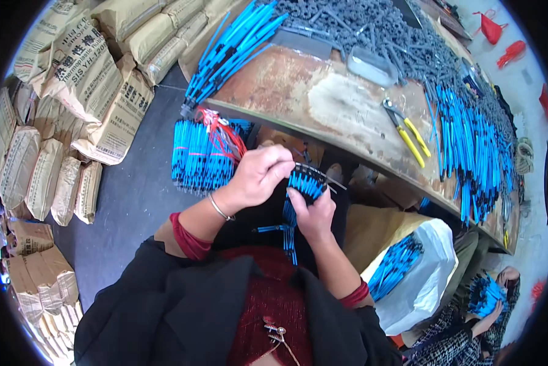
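Observation:
My right hand (313,215) is closed around a bundle of blue rods (306,183) with black ends, held over my lap. Just beside it, my left hand (263,175) has its thumb and forefinger pinched together. From that pinch a thin dark strip (320,173) runs across the bundle's far end and sticks out past my right hand. More blue rods (272,229) lie loosely on my lap under the bundle. Close behind my left hand hang red and white ties (220,131), at the table's edge.
Stacked blue bundles (202,160) stand left of the table (274,82). Pliers with yellow handles (407,131), a clear tray (371,67), grey plastic parts (365,27) and blue rods (475,146) lie on it. Paper sacks (82,73) fill the left. A white sack (435,268) and a co-worker's hand (490,317) are right.

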Available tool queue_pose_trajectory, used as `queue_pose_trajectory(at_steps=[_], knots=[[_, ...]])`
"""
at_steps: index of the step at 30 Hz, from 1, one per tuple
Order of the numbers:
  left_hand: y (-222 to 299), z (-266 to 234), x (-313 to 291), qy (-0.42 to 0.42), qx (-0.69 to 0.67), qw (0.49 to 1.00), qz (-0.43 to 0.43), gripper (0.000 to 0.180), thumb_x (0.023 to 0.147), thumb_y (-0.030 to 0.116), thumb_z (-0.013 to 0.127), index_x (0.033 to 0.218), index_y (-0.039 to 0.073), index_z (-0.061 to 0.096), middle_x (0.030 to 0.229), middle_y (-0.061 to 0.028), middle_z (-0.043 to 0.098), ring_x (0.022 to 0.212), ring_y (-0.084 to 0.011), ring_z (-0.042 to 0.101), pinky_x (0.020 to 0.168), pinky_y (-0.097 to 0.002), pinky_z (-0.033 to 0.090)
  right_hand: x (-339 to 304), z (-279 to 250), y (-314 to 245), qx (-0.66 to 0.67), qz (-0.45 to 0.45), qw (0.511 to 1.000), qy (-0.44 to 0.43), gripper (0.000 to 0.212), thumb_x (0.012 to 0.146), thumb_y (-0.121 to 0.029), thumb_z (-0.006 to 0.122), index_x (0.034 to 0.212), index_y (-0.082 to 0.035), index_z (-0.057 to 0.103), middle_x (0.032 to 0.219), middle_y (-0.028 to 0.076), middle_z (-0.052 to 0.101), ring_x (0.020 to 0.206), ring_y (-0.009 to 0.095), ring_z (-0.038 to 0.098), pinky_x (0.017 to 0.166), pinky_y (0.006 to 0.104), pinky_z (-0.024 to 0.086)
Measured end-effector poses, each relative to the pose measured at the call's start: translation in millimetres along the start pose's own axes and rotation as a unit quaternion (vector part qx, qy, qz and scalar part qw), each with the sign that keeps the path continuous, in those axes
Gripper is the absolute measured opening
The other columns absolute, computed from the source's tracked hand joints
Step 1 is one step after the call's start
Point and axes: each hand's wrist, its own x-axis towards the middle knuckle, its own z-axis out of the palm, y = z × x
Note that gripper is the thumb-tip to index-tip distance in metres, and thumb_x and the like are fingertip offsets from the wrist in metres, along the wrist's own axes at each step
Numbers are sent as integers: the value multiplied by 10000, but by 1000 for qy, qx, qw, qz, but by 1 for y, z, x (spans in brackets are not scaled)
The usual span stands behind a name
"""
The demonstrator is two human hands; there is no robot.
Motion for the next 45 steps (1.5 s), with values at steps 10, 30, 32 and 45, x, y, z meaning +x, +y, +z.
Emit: queue_pose_trajectory(at_steps=[10,30,32,45], knots=[[-10,-30,54,-97,-78,992,19,305,779,45,646,1018,15,460,840,-57,575,730,-111,555,652,-241,463,10,-4,18,10,3,1000,9,244,747,-147,707,904,-21,569,791,109,653,700,219,652,639,313,502],[-81,7,369,23,508,857,86,232,737,143,576,960,132,641,935,-130,624,906,-248,602,781,-381,483,38,-22,32,50,-59,997,29,269,737,-136,727,865,18,548,724,127,631,605,269,637,537,322,506],[-54,-11,362,102,338,935,47,239,755,112,552,982,104,625,906,-97,614,871,-201,607,754,-348,492,35,-22,29,45,-64,996,38,265,737,-157,730,857,-3,551,717,109,639,630,238,646,569,314,503],[-13,-21,62,-36,-482,858,-175,352,855,34,526,1206,20,496,1059,-120,593,850,-202,614,779,-308,513,12,-7,13,34,62,997,12,279,752,-147,710,949,-13,566,807,85,655,711,175,636,678,300,494]])
